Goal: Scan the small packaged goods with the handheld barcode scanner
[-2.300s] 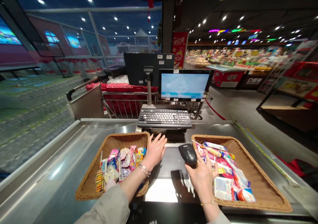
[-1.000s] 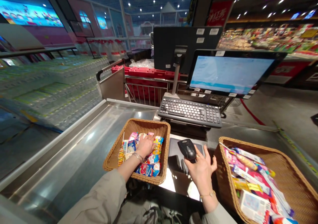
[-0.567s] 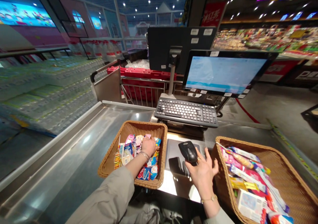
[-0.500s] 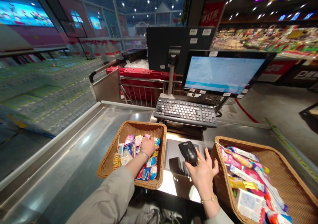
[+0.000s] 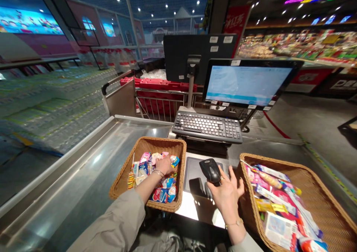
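Note:
My left hand [image 5: 164, 165] reaches down into a wicker basket [image 5: 182, 185] in front of me. Its fingers curl down among small snack packets [image 5: 160, 195], and what they grip is hidden. A blue and yellow packet [image 5: 174, 161] lies right beside the fingers. Between thumb and fingers, my right hand [image 5: 227, 192] holds a black handheld barcode scanner [image 5: 209, 170], with some of its fingers stretched out. The scanner is above the metal counter, between this basket and a second wicker basket [image 5: 309, 172]. That right basket contains long wrapped snacks [image 5: 276, 196] and a white box [image 5: 280, 229].
Beyond the baskets stand a black keyboard [image 5: 208, 127], a lit screen [image 5: 247, 82] and a second monitor [image 5: 199, 60] seen from behind. The steel counter [image 5: 92, 170] has a raised rim on the left. A metal cart [image 5: 158, 105] with red crates is behind it.
My left hand has shifted slightly toward me and left within the basket, uncovering more of the packets beside it. My right hand and the scanner are nearly unmoved.

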Tool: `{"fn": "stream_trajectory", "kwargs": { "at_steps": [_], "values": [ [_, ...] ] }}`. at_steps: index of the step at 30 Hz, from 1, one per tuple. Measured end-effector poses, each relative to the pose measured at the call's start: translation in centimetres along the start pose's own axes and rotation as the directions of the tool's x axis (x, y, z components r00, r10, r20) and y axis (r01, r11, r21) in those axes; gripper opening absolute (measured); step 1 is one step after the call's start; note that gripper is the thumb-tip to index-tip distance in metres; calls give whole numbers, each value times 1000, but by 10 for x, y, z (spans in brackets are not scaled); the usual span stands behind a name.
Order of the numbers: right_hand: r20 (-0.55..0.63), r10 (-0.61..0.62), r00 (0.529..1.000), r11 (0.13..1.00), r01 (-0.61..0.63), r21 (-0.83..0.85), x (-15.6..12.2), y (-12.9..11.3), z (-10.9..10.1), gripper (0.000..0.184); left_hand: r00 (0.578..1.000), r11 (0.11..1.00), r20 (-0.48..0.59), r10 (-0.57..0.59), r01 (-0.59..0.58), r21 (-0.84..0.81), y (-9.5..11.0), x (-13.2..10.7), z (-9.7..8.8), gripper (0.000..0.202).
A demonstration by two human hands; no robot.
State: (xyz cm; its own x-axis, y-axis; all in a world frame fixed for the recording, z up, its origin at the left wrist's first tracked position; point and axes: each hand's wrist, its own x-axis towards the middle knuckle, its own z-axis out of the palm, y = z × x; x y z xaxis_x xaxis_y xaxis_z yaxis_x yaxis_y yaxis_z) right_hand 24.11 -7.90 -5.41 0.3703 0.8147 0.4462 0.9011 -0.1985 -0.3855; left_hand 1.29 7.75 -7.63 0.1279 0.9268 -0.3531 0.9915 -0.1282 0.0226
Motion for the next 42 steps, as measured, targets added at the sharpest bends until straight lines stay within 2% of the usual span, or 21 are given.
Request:
{"fn": "stream_trajectory", "kwargs": {
  "at_steps": [7, 11, 14, 18, 26, 31, 37, 42],
  "values": [
    [-5, -18, 1000, 999, 18, 37, 0, -5, -1, 23, 995, 994, -71, 73, -78, -72, -27, -22, -16, 70],
    [15, -41, 999, 998, 40, 53, -2, -8, -4, 23, 977, 976, -121, 177, -190, -106, -49, -32, -20, 71],
    [24, -59, 998, 996, 57, 61, -2, -10, -5, 24, 960, 964, -145, 238, -252, -85, -64, -38, -20, 74],
    [28, -65, 997, 996, 63, 69, -3, -12, -5, 22, 953, 967, -169, 250, -254, -3, -76, -43, -15, 71],
    [41, -60, 997, 996, 58, 67, -6, -11, -10, 24, 954, 972, -219, 207, -175, 156, -75, -44, -2, 58],
    [43, -50, 998, 997, 48, 54, -7, -8, -15, 24, 950, 967, -222, 218, -181, 177, -75, -45, -3, 45],
    [50, -61, 997, 997, 59, 45, -8, -6, -17, 23, 942, 967, -243, 233, -197, 163, -73, -49, -2, 42],
    [50, -72, 996, 996, 70, 53, -8, -7, -17, 23, 896, 951, -324, 303, -262, 165, -70, -55, -9, 44]
  ]
}}
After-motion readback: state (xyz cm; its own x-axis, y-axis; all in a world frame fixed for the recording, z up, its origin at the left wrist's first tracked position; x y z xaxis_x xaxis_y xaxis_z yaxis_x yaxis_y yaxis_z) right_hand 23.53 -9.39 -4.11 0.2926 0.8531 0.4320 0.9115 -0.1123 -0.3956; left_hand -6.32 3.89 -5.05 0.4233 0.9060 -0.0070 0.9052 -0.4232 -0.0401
